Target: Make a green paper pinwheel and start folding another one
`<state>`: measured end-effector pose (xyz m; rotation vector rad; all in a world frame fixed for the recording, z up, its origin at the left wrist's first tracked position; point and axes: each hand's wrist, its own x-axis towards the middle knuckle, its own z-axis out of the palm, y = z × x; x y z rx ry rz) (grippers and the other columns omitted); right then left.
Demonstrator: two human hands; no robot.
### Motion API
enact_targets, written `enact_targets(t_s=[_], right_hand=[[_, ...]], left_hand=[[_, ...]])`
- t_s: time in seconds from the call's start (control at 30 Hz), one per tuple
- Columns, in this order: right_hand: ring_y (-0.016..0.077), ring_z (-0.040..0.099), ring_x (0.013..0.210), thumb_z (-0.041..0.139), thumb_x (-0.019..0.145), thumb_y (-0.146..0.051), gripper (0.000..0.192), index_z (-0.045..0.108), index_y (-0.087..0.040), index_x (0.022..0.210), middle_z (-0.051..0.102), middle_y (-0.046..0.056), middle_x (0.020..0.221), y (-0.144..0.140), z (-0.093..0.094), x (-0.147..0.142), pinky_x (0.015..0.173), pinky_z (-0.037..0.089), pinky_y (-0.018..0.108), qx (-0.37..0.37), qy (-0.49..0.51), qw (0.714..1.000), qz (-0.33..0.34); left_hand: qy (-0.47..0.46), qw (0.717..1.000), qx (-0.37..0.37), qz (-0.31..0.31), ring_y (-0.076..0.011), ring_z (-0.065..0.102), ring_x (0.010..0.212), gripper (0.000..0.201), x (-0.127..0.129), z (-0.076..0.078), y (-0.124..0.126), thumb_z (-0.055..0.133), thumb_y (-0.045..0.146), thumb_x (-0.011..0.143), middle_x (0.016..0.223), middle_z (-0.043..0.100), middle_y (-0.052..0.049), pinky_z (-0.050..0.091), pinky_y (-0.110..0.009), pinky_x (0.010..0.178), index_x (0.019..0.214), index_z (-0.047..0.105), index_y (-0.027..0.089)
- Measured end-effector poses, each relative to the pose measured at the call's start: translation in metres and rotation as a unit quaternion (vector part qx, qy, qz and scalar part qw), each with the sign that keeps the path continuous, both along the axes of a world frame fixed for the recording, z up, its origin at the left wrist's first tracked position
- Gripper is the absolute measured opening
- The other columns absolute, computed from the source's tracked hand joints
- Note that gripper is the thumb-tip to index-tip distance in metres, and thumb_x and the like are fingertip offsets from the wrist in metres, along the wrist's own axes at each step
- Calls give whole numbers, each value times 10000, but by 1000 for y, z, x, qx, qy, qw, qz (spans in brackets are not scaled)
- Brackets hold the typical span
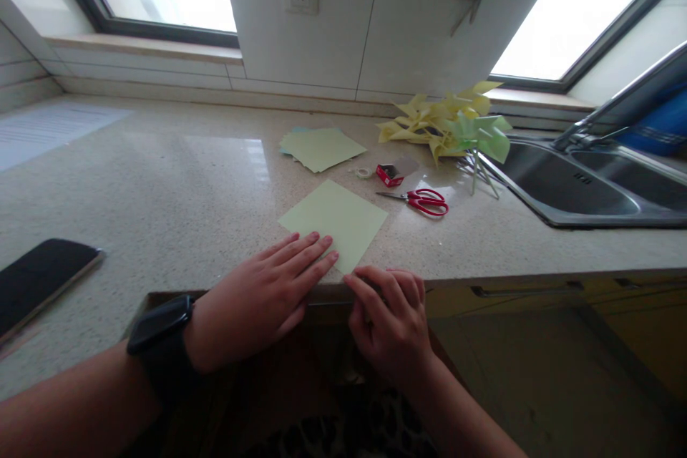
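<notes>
Lying flat near the front edge of the bench (pixel 161 179): one pale green paper square (pixel 335 220), turned corner-on. Left hand (pixel 262 297), grip spread, fingers flat, fingertips pressing the sheet's near left edge; black watch (pixel 161 329) on that wrist. Right hand (pixel 391 318), grip curled at the sheet's nearest corner; whether it pinches the paper cannot be told. Beyond the grip: stack of green paper sheets (pixel 320 148); small tape roll (pixel 363 172); red box (pixel 390 174); red-handled scissors (pixel 421 200). Farther right: folded yellow and green paper pinwheels (pixel 451 125) beside the sink (pixel 569 182). Far left of the grip: dark phone (pixel 40 279)
</notes>
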<state>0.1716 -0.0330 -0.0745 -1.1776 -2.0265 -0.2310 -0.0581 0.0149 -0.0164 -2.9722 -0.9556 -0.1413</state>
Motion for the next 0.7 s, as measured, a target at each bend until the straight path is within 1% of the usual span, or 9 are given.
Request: enact_targets(t_s=[0.27, 0.43, 0.53, 0.7], right_hand=[[260, 563, 943, 645, 837, -130, 400, 671, -231, 1223, 697, 61, 1130, 0, -1, 1, 870, 430, 474, 1, -13, 1000, -7], [257, 551, 930, 640, 848, -140, 399, 672, -226, 1235, 692, 66, 1113, 1, 1, 0, 843, 423, 469, 2, -18, 1000, -13], [252, 553, 921, 637, 853, -144, 405, 673, -234, 1246, 689, 61, 1104, 2, 2, 0, 835, 419, 466, -3, -20, 1000, -13], [254, 547, 910, 640, 851, -144, 411, 679, -224, 1252, 682, 68, 1069, 5, 4, -3, 818, 419, 463, -5, -24, 999, -23]], left_hand=[[-4, 1000, 10, -5, -280, 248, 1519, 731, -2, -4, 1, 559, 163, 891, 1649, 277, -109, 238, -465, 1249, 1563, 270, 178], [1, 1000, 16, -6, -295, 220, 1526, 743, -2, -3, 0, 565, 160, 890, 1652, 268, -108, 206, -488, 1257, 1568, 260, 174], [3, 1000, 16, -6, -287, 194, 1533, 750, -2, -3, -1, 562, 161, 893, 1658, 251, -105, 190, -480, 1262, 1572, 244, 164], [1, 1000, 13, -4, -279, 207, 1531, 729, -1, -4, -1, 547, 160, 903, 1657, 255, -99, 196, -475, 1260, 1570, 251, 171]])
